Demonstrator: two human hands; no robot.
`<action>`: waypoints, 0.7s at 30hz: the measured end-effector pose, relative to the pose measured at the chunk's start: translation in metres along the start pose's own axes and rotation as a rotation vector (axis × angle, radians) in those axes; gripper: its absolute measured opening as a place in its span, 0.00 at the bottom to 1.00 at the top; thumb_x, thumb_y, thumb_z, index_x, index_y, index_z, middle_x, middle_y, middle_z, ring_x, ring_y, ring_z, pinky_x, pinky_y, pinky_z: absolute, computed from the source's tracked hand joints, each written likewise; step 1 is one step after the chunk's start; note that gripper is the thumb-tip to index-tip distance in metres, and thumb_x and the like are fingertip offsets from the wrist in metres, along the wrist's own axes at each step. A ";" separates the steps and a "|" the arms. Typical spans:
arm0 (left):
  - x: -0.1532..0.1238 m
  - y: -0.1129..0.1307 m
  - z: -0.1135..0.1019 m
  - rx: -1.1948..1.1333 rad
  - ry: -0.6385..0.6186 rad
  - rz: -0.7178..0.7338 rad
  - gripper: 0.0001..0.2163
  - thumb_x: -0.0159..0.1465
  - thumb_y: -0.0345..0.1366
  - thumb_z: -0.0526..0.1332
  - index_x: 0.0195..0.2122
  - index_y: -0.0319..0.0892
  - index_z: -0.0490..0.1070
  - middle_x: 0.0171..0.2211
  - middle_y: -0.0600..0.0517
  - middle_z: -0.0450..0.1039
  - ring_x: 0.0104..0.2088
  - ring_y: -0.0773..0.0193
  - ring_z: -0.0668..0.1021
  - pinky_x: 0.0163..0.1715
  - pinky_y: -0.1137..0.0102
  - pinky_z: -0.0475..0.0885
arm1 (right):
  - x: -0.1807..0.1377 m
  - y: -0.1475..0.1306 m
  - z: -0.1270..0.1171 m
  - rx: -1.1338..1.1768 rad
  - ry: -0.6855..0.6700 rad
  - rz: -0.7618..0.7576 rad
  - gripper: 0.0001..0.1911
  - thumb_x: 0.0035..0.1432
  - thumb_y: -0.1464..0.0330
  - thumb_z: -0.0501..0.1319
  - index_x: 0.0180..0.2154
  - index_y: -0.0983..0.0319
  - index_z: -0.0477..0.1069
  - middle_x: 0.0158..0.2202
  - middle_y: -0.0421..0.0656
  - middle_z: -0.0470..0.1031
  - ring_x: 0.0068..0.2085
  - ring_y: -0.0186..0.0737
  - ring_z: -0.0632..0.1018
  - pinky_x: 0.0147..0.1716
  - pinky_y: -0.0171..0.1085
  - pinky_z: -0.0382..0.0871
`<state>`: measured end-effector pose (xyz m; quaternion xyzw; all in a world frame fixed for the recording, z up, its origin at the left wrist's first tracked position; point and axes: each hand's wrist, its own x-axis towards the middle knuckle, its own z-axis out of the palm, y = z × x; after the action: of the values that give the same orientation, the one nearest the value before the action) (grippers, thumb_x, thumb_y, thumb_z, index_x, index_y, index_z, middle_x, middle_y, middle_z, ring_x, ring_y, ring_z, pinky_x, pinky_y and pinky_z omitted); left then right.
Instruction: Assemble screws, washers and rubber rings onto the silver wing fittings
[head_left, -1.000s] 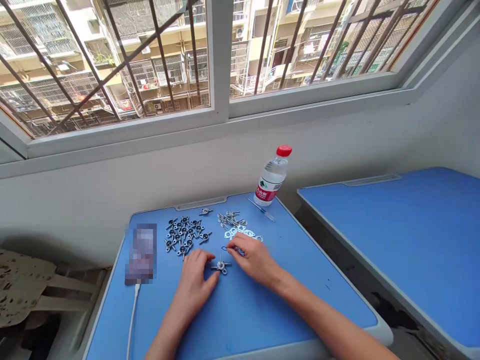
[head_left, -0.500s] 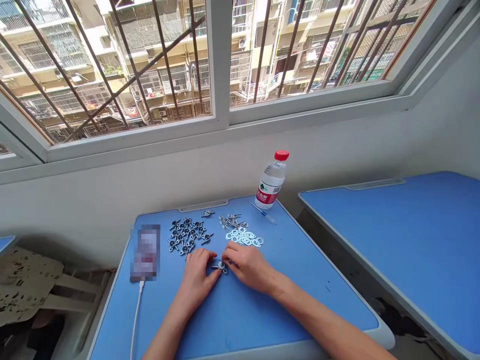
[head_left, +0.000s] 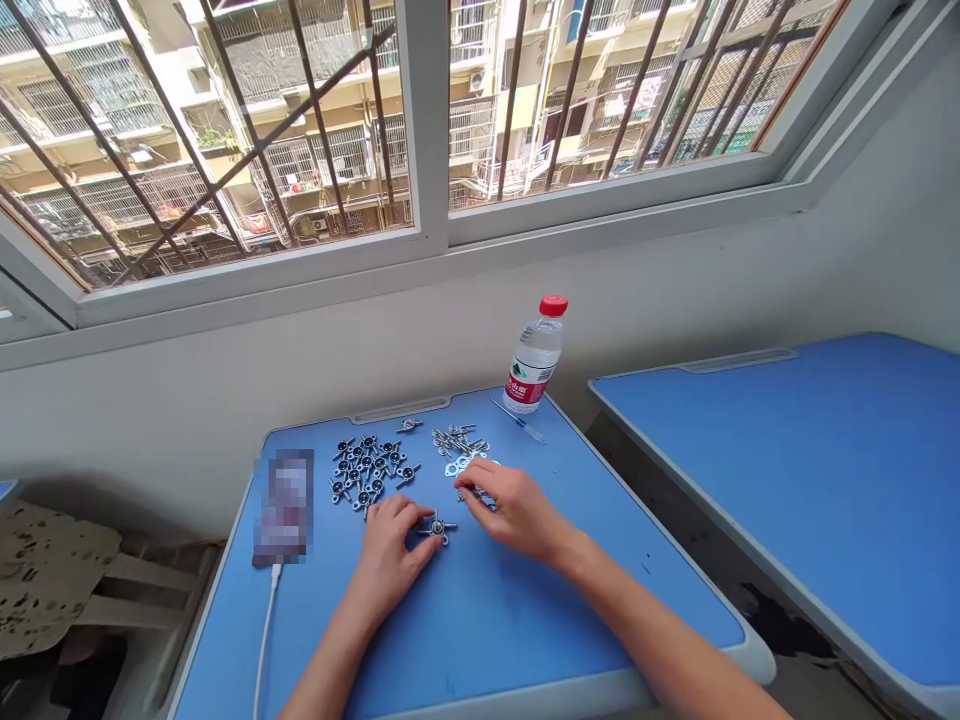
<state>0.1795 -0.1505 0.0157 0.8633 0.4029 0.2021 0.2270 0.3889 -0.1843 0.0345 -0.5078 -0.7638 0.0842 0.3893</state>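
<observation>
My left hand (head_left: 391, 545), thumb and finger parted, borders the metal part (head_left: 438, 527) between the blue desk's (head_left: 525, 620) side edges; my right hand (head_left: 514, 508) pinches, contents indiscernible. Wall (head_left: 405, 340): beyond far edge.

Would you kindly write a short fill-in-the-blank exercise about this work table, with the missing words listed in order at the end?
1. The lone metal part lies between the left hand and the ____.
2. The cap of the water bottle is coloured ____.
3. The cable running down the left side of the table is coloured ____.
4. The pile of metal parts with black centres lies on a tabletop coloured ____.

Missing words: right hand; red; white; blue.
</observation>
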 end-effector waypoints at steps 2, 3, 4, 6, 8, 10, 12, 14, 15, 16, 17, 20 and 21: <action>0.001 0.000 0.001 0.016 0.014 0.009 0.07 0.63 0.36 0.63 0.41 0.46 0.75 0.38 0.50 0.76 0.42 0.54 0.77 0.44 0.59 0.69 | 0.001 0.002 -0.003 0.021 0.054 0.028 0.09 0.63 0.73 0.53 0.34 0.60 0.70 0.30 0.44 0.74 0.30 0.38 0.74 0.30 0.35 0.67; 0.001 -0.001 0.002 0.025 0.025 0.017 0.06 0.63 0.37 0.63 0.40 0.46 0.76 0.37 0.50 0.76 0.41 0.54 0.77 0.44 0.59 0.69 | 0.002 0.003 -0.004 0.038 0.080 0.048 0.09 0.63 0.73 0.53 0.34 0.60 0.71 0.30 0.44 0.75 0.30 0.38 0.74 0.30 0.35 0.67; 0.001 -0.001 0.003 0.031 0.035 0.028 0.05 0.63 0.37 0.63 0.40 0.46 0.76 0.37 0.50 0.76 0.41 0.54 0.77 0.43 0.59 0.69 | 0.002 0.003 -0.006 0.059 0.104 0.074 0.09 0.63 0.73 0.52 0.34 0.60 0.71 0.31 0.44 0.75 0.30 0.39 0.74 0.30 0.36 0.67; 0.002 -0.003 0.005 0.038 0.051 0.046 0.05 0.63 0.37 0.63 0.39 0.47 0.77 0.36 0.50 0.77 0.41 0.54 0.77 0.43 0.59 0.69 | 0.003 0.002 -0.008 0.096 0.138 0.134 0.11 0.63 0.72 0.51 0.35 0.61 0.72 0.31 0.44 0.76 0.31 0.39 0.75 0.30 0.36 0.68; 0.002 -0.005 0.007 0.042 0.050 0.053 0.06 0.64 0.38 0.62 0.39 0.47 0.77 0.36 0.50 0.77 0.41 0.54 0.77 0.44 0.59 0.69 | 0.004 0.003 -0.011 0.107 0.150 0.183 0.12 0.64 0.72 0.51 0.35 0.61 0.72 0.32 0.45 0.76 0.31 0.40 0.75 0.30 0.36 0.68; 0.002 -0.007 0.007 0.048 0.038 0.053 0.07 0.65 0.39 0.61 0.39 0.47 0.78 0.37 0.49 0.77 0.41 0.54 0.77 0.44 0.58 0.69 | 0.005 0.006 -0.012 0.098 0.148 0.215 0.12 0.64 0.71 0.51 0.35 0.62 0.72 0.33 0.45 0.77 0.30 0.40 0.75 0.30 0.37 0.68; 0.002 -0.008 0.007 0.057 0.031 0.059 0.07 0.66 0.40 0.61 0.40 0.47 0.78 0.37 0.49 0.77 0.41 0.55 0.77 0.45 0.57 0.68 | 0.005 0.011 -0.012 0.084 0.144 0.236 0.11 0.64 0.71 0.52 0.35 0.62 0.73 0.33 0.45 0.78 0.31 0.40 0.76 0.30 0.37 0.68; 0.001 -0.008 0.007 0.071 0.040 0.078 0.08 0.66 0.39 0.60 0.40 0.47 0.78 0.36 0.49 0.77 0.40 0.55 0.77 0.46 0.56 0.67 | 0.006 0.015 -0.013 0.070 0.143 0.249 0.11 0.63 0.72 0.53 0.35 0.61 0.73 0.34 0.45 0.79 0.33 0.40 0.77 0.31 0.37 0.68; 0.001 -0.007 0.007 0.080 0.050 0.088 0.08 0.66 0.39 0.60 0.41 0.48 0.78 0.36 0.50 0.77 0.40 0.56 0.77 0.47 0.56 0.67 | 0.006 0.017 -0.013 0.065 0.135 0.249 0.10 0.62 0.72 0.53 0.35 0.61 0.73 0.34 0.45 0.79 0.33 0.40 0.77 0.32 0.37 0.68; 0.000 -0.007 0.007 0.088 0.059 0.098 0.07 0.66 0.38 0.61 0.41 0.48 0.78 0.36 0.50 0.77 0.40 0.56 0.77 0.47 0.56 0.67 | 0.006 0.017 -0.013 0.064 0.110 0.241 0.10 0.62 0.73 0.54 0.35 0.61 0.74 0.34 0.45 0.79 0.34 0.40 0.77 0.33 0.36 0.69; -0.001 -0.007 0.007 0.094 0.067 0.105 0.07 0.66 0.38 0.61 0.42 0.48 0.78 0.37 0.50 0.77 0.40 0.56 0.77 0.47 0.57 0.67 | 0.005 0.017 -0.013 0.067 0.064 0.225 0.10 0.61 0.73 0.54 0.34 0.61 0.74 0.34 0.44 0.80 0.34 0.40 0.78 0.33 0.36 0.69; -0.002 -0.006 0.007 0.092 0.078 0.109 0.07 0.65 0.36 0.62 0.43 0.47 0.77 0.37 0.51 0.78 0.40 0.57 0.78 0.47 0.58 0.67 | 0.003 0.011 -0.013 0.087 -0.158 0.152 0.10 0.58 0.76 0.57 0.34 0.60 0.76 0.32 0.42 0.80 0.34 0.39 0.78 0.34 0.35 0.70; -0.002 -0.005 0.007 0.088 0.079 0.107 0.06 0.64 0.35 0.62 0.42 0.46 0.76 0.37 0.51 0.78 0.40 0.57 0.78 0.46 0.58 0.67 | 0.003 0.009 -0.012 0.090 -0.232 0.128 0.11 0.57 0.78 0.57 0.34 0.60 0.77 0.32 0.41 0.81 0.34 0.39 0.79 0.35 0.35 0.70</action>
<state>0.1784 -0.1509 0.0070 0.8841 0.3734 0.2297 0.1616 0.4028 -0.1813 0.0396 -0.5243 -0.7653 0.2011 0.3146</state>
